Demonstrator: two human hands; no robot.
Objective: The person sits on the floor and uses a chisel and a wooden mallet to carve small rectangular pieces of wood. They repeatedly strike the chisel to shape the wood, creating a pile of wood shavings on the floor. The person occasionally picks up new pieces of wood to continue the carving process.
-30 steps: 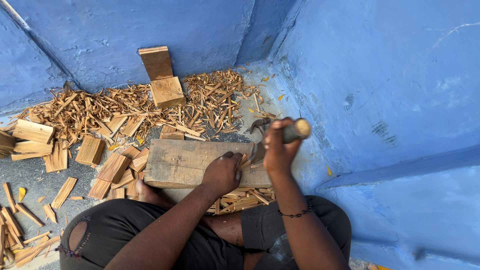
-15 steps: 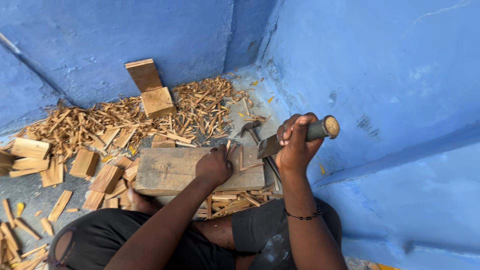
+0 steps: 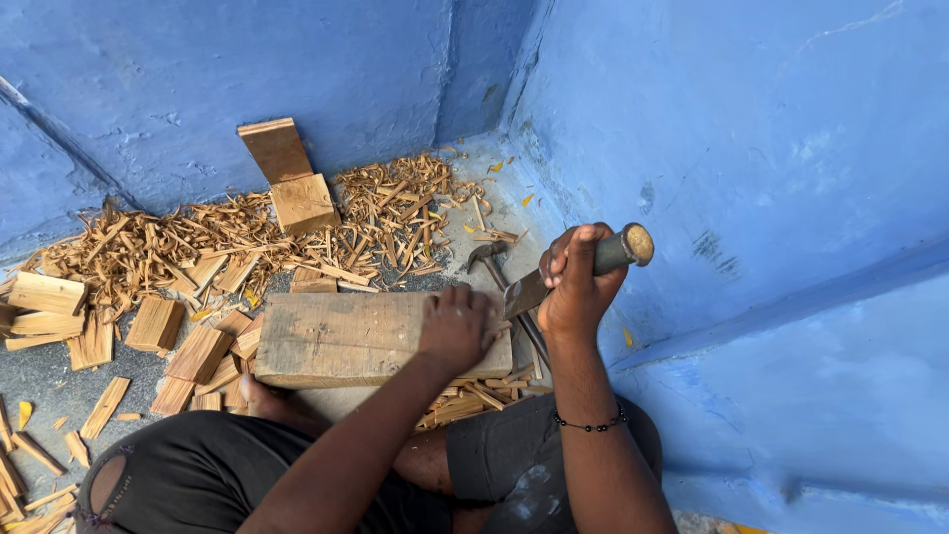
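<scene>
My right hand (image 3: 573, 282) is raised beside the block, fingers clenched round a dark round-handled chopping blade (image 3: 593, 262) that slants down to the left. My left hand (image 3: 457, 326) presses flat, fingers spread and released, on the right end of the thick rectangular pale wooden block (image 3: 346, 341), which lies on the grey floor (image 3: 49, 381) before my knees.

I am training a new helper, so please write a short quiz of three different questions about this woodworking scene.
1. True or false: the left hand rests on the wooden block.
2. What does the right hand hold? A) a saw B) a chisel C) a brush
3. Fill in: a hammer lies on the floor beside the ____ end of the block.

Key: 1 true. 2 B. 3 right.
</scene>
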